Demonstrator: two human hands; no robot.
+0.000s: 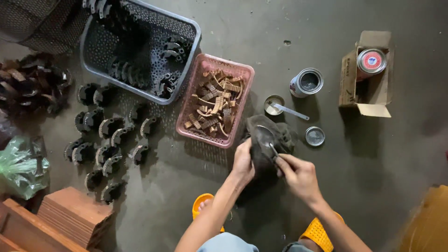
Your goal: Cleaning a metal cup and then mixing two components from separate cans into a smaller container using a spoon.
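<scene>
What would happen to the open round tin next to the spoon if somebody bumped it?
The open tin stands upright on the floor with no lid on, so a hard bump would probably tip it and spill what is inside. It is round, so on its side it would likely roll. It looks like metal, so probably stiff, not fragile.

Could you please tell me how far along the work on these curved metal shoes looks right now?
About fifteen dark shoes lie in rows on the floor, apparently handled. The left hand holds one shoe while the right hand works a small tool on it, near the open can. Left: more shoes in the grey basket and tan strips in the pink basket.
</scene>
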